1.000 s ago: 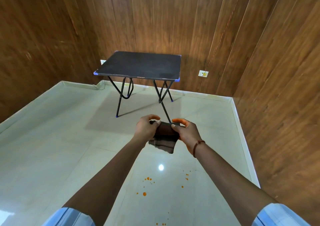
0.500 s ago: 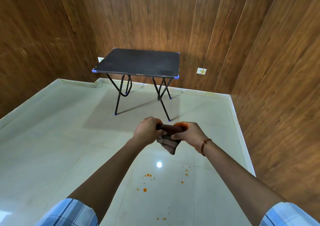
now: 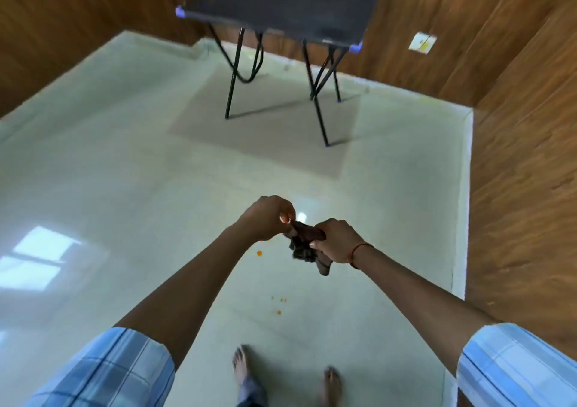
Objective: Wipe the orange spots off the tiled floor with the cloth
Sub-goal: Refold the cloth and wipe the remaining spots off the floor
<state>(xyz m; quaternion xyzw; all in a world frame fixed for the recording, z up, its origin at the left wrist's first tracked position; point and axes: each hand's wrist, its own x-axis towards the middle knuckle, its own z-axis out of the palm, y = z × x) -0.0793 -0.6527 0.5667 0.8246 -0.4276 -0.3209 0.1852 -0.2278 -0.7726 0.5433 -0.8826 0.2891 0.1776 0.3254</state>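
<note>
**Both Hands Gripped the Cloth Above the Spotted Floor**

Nearest the camera, two bare feet point(image 3: 249, 372) stood on the pale tiled floor point(image 3: 125, 188), blurred by motion. At either side of them showed the blue checked sleeves point(image 3: 103, 372) of the person's shirt, with both forearms reaching forward from them.

Just beyond the feet lay a small cluster of orange spots point(image 3: 278, 312) on the tile. A larger single spot point(image 3: 259, 253) lay farther on, close below the left hand.

Past the spots, the two hands met in the air above the floor, with the dark brown cloth point(image 3: 307, 244) bunched between them. The left hand point(image 3: 267, 217) pinched the cloth's upper edge between thumb and fingertips. The right hand point(image 3: 335, 239), with a thin red thread around its wrist, was clenched around the cloth's middle, and a crumpled end hung down below that fist. The cloth did not touch the floor. Whether it was damp could not be told.

Just beyond the hands, a bright glint of light lay on the tile. Well beyond the hands stood a folding table point(image 3: 281, 4) with a dark top, blue corner caps and thin black legs, casting a broad shadow on the floor towards the hands. Behind the table rose the wood-panelled wall point(image 3: 437, 1), and to the right of the table a small white wall plate point(image 3: 422, 43) sat low on it.
</note>
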